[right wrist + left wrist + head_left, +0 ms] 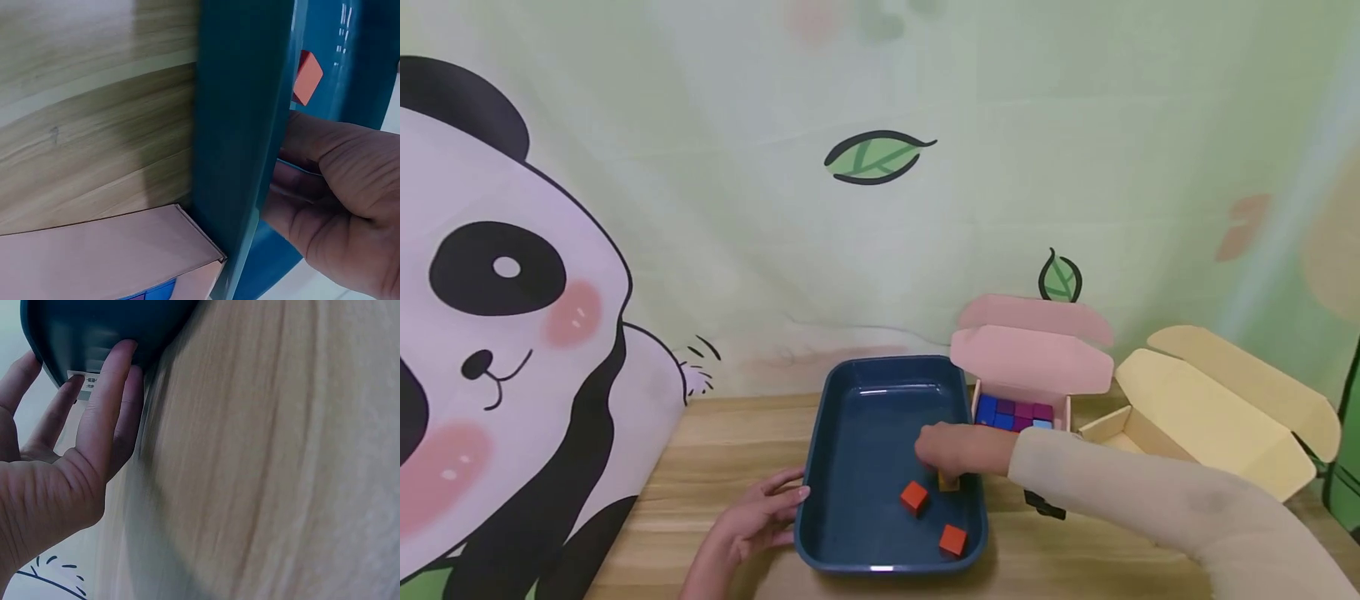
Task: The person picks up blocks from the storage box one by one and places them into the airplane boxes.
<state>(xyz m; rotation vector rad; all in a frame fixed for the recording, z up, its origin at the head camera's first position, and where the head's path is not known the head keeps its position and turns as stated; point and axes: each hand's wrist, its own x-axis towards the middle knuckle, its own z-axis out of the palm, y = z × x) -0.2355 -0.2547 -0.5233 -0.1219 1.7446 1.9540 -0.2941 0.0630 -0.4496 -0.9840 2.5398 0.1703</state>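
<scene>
A dark blue tray [857,533] stands on the wooden table. My left hand [760,514] is at its left side, fingers extended, fingertips against the outer wall; in the left wrist view a small label [89,381] shows beside them. Over the right part of the tray, my right hand [958,448] reaches down with bent fingers and pinches an orange-yellow block [950,483], partly covered by the hand. Its fingertips are hidden behind the tray wall in the right wrist view. Two red blocks lie nearby in the tray, one red block [914,497] closer to the hand, another red block [953,540] near the front corner.
Behind the right forearm stands an open pink box [1033,358] holding several blue and purple blocks [1006,410]. Farther right is an open cream-yellow box [1217,417]. A small black object [1045,505] lies under the right sleeve. A panda-printed cloth [760,208] hangs behind the table.
</scene>
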